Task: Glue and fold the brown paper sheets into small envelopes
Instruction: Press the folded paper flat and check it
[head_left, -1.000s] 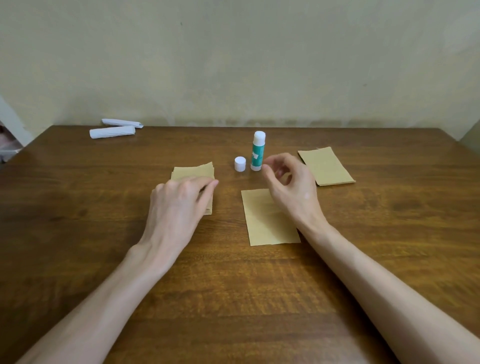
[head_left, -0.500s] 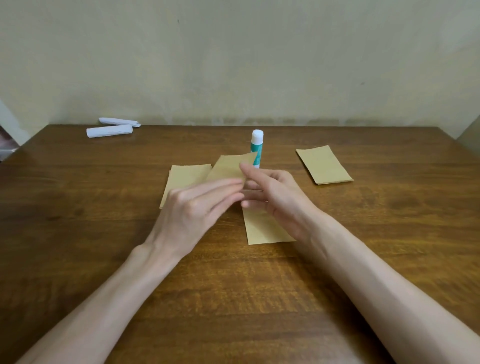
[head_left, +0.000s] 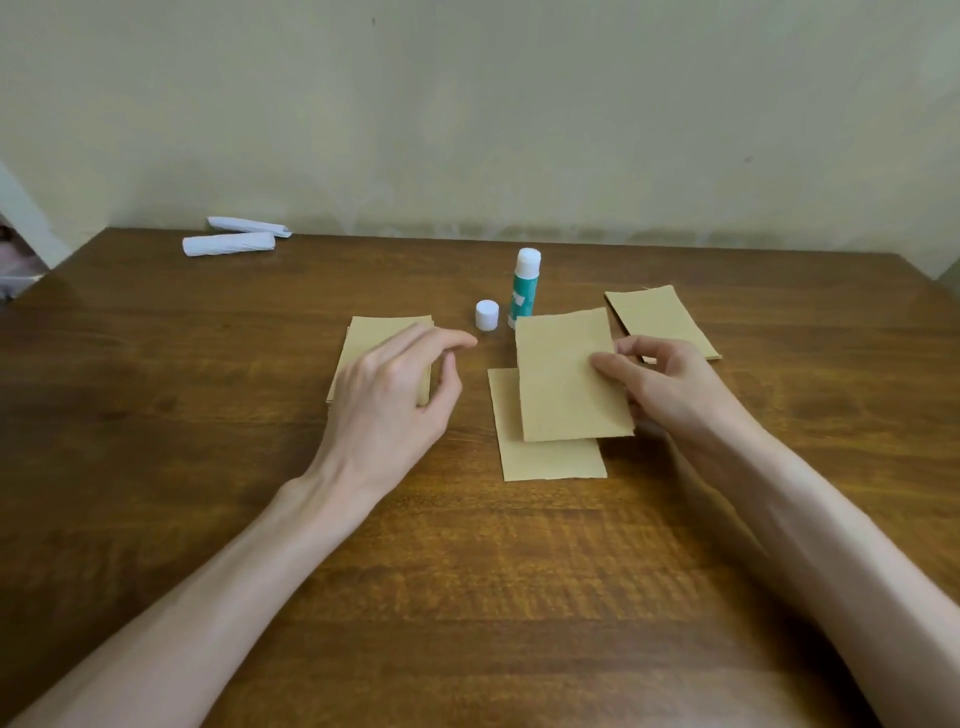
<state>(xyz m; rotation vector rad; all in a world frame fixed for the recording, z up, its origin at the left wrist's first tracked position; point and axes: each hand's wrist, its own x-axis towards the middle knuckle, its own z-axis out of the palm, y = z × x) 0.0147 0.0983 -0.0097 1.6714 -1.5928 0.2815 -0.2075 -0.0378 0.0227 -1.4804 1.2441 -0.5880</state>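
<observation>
Since half a second back the brown sheet (head_left: 566, 379) has swung right and now hangs just above the flat sheet (head_left: 545, 460) on the bench (head_left: 208, 415), its right edge pinched in the grip of the right hand (head_left: 670, 389), while the left hand (head_left: 395, 400) has let go and hovers, fingers loosely spread, over the stack (head_left: 384, 332). Risk I see: that one-edge pinch lets it land crooked, or it clips the uncapped glue stick (head_left: 523, 291) just behind.

We see the stack (head_left: 385, 332) left of the cap (head_left: 487, 315), with the glue stick (head_left: 524, 291) just right of it. Before them, the raised sheet (head_left: 563, 382) overlaps the flat sheet (head_left: 545, 460).
</observation>
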